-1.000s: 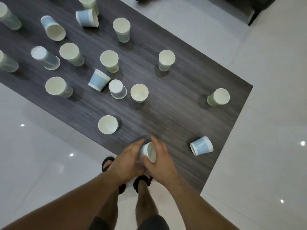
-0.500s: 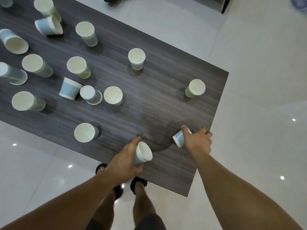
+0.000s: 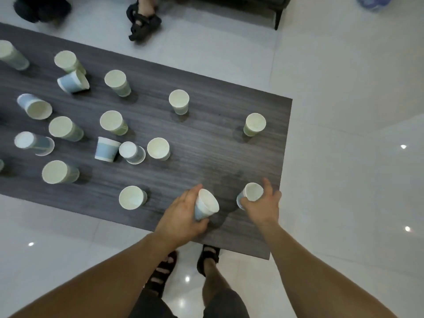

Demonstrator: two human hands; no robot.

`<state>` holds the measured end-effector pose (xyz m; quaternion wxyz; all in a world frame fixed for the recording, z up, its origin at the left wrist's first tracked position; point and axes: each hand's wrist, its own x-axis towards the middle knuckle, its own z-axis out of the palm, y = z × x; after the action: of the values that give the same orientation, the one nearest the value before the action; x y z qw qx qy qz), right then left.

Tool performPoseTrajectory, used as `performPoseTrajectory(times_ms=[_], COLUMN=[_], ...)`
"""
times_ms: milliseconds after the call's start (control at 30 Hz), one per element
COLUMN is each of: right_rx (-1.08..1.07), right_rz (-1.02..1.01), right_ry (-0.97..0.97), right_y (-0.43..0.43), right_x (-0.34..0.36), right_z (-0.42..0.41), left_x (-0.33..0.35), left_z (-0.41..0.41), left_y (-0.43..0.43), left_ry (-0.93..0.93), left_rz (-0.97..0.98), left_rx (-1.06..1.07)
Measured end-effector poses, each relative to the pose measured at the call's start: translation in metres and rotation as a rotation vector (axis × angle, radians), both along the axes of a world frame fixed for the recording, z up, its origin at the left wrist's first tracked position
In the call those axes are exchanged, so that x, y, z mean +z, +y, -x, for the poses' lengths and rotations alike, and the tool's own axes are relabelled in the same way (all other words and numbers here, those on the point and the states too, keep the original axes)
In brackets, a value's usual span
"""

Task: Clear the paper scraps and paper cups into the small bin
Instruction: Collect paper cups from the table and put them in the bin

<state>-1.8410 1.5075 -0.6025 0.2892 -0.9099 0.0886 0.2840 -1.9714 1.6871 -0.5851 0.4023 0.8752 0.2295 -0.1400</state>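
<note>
My left hand (image 3: 181, 216) grips a blue paper cup (image 3: 205, 206), mouth tilted up and to the right, above the near edge of the dark wooden table (image 3: 218, 143). My right hand (image 3: 263, 204) holds a second blue cup (image 3: 251, 193) just to the right, its white mouth facing up. Several more paper cups, green and blue, stand upright or lie on their sides across the table; the nearest (image 3: 132, 198) is left of my left hand, another (image 3: 254, 124) stands near the right edge. No bin or paper scraps are in view.
White tiled floor (image 3: 355, 157) surrounds the table. My sandalled feet (image 3: 207, 258) stand against its near edge. Another person's sandalled foot (image 3: 143, 21) is beyond the far edge, and a dark furniture leg (image 3: 277, 18) stands at the back right.
My right hand has lifted the cup that lay on its side at the table's near right corner and brought it toward my left hand. My left hand kept its cup. The view shifted.
</note>
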Motion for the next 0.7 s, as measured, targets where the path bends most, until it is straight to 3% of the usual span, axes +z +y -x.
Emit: performPoseTrajectory(times_ms=[200, 400, 700], right_rx=[-0.116, -0.203, -0.48], right_rz=[-0.055, -0.017, 0.089], right_ry=[-0.224, -0.32, -0.438], right_y=[-0.034, -0.075, -0.191], right_x=[0.078, 0.146, 0.216], right_z=[0.074, 0.161, 0.28], left_x=[0.069, 0.134, 0.215], left_z=[0.015, 0.037, 0.045], left_y=[-0.002, -0.028, -0.16], left_ry=[-0.042, -0.104, -0.327], left_rz=[-0.041, -0.148, -0.106], left_rx=[-0.176, -0.387, -0.773])
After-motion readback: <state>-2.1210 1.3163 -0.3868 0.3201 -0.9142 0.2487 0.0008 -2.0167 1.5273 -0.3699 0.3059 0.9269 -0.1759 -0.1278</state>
